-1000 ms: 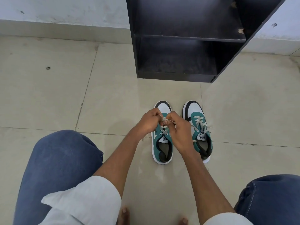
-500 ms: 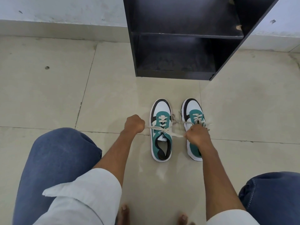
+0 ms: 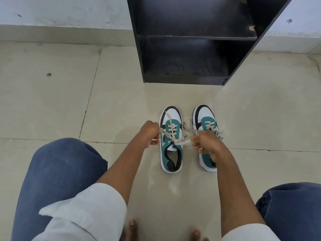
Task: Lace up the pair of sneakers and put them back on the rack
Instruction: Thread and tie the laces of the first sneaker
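**Sneakers on the floor before the rack**

Two sneakers stand side by side on the floor (image 3: 121, 94), toes toward the rack (image 3: 187, 40) behind them. The left sneaker (image 3: 171, 150) lies between both hands: left hand (image 3: 149, 134) just beside it, right hand (image 3: 206, 145) over the right sneaker (image 3: 205, 119). Knees flank the scene.

The right hand (image 3: 206, 145) covers the middle of the right teal, white and black sneaker (image 3: 207, 162), and the black wooden rack (image 3: 187, 79) beyond it is cut off by the top edge.
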